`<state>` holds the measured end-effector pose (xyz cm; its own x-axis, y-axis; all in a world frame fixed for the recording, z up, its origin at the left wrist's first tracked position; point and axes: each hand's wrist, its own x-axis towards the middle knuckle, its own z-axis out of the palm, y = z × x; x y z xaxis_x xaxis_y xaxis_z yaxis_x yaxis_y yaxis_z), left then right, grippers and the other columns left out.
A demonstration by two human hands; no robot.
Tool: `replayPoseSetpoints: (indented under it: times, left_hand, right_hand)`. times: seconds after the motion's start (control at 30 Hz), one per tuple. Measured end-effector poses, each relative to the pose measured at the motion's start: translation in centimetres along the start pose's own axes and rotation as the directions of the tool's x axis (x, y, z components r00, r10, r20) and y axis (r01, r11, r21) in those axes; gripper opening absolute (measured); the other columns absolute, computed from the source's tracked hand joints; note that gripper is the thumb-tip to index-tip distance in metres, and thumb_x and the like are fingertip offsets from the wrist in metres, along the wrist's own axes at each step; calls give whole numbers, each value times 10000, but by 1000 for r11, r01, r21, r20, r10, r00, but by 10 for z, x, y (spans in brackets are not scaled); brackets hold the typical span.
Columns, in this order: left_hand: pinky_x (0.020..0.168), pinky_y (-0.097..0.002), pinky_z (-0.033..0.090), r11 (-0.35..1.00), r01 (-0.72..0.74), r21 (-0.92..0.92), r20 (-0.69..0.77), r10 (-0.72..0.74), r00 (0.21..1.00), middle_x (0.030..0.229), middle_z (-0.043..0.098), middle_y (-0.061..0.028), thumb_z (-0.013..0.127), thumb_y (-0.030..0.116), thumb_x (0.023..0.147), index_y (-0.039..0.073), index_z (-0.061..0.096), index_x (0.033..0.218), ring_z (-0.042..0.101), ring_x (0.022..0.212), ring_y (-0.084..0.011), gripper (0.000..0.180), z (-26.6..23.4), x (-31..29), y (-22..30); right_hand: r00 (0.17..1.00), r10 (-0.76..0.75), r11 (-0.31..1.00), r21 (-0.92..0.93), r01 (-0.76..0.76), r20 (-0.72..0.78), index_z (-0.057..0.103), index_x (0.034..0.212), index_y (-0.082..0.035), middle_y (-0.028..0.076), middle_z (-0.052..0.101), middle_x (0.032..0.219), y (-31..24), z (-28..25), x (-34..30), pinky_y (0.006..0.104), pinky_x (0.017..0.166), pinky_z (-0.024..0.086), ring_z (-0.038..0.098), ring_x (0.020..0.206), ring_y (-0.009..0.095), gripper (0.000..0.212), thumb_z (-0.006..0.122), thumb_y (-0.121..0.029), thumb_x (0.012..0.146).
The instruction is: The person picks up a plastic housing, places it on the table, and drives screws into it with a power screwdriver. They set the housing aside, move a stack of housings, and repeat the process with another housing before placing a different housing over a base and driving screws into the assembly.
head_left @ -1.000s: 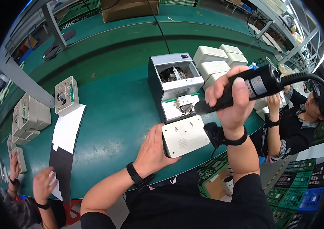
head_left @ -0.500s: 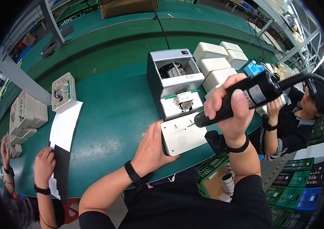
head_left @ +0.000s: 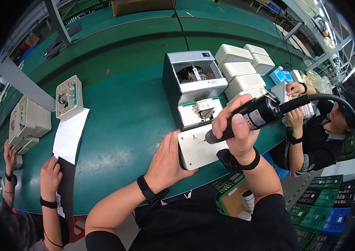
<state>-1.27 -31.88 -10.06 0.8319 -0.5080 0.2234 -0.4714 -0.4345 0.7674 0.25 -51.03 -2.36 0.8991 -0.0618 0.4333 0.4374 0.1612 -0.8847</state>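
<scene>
A white plastic housing lies flat on the bench, its underside with keyhole slots, corner holes and a dotted grille facing up. Along its left and near sides, my left hand clasps it, thumb on the near edge. My right hand is wrapped round a black corded electric screwdriver, tilted with its nose down at the middle of the housing. The bit's tip is by a hole there; whether it touches a screw I cannot tell. Just beyond stands a grey and black screw feeder.
Several white housings stand behind the screwdriver. At left are an open housing with a speaker, a stack of housings and a co-worker's hand on dark sheets. Another co-worker works at right. The screwdriver's cable arches rightward.
My right hand has brought the screwdriver left and lower, its nose closer to the housing. My left hand keeps its hold. The right co-worker's second hand has come into view.
</scene>
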Motion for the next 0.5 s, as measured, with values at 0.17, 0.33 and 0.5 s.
replayPoseSetpoints:
  times: [0.17, 0.33, 0.5]
  left_hand:
    - [991, -430, 479, 1000, 21, 7, 3, -21, 1000, 1264, 464, -209, 924, 258, 603, -32, 315, 1396, 519, 1183, -390, 1041, -2, 0, 2]
    - [982, -431, 487, 1000, 23, 11, 6, -23, 1000, 1265, 466, -207, 925, 258, 601, -30, 317, 1395, 522, 1183, -384, 1040, -2, 1, 1]
    - [986, -430, 490, 999, 16, 35, -4, -15, 1000, 1273, 465, -208, 924, 270, 603, -30, 322, 1396, 525, 1187, -380, 1040, -3, -3, 0]
  right_hand:
    - [1000, 11, 1000, 19, -12, 21, 428, 1080, -58, 104, 538, 688, 1, -1, 2, 319, 517, 474, 499, 512, 167, 362, 652, -299, 928]
    - [997, 50, 999, 18, -51, 60, 428, 1080, -63, 94, 539, 688, -3, 2, 3, 319, 520, 477, 507, 512, 170, 383, 672, -312, 922]
    - [994, -83, 995, 64, 78, 75, 437, 1098, -66, 87, 538, 686, -32, -3, 30, 336, 510, 470, 512, 498, 180, 375, 605, -372, 960]
